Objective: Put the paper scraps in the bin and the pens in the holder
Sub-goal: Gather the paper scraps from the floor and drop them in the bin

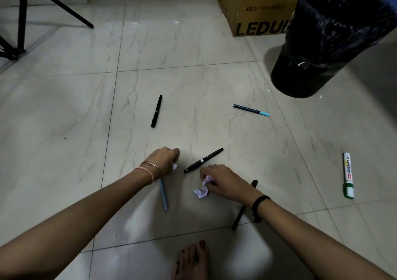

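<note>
On the floor point(64, 107), the left hand point(164, 161) is fisted around a paper scrap point(175, 166); the right hand point(225, 182) pinches a crumpled scrap point(202, 190). Six pens lie scattered, among them a black pen point(203, 160) between the hands and a whiteboard marker point(348, 175). The bin point(318, 49) waits far right; no holder shows. Little looks done.

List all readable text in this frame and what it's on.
"40W": cardboard box, upper face; the smaller print right of it is too blurred to read.
"LEDU": same box, large black letters along the bottom, cut off by the black bin.
"Whiteboard": green-and-white marker on the floor; its smaller print is unreadable.
The pens show no legible text.
</note>
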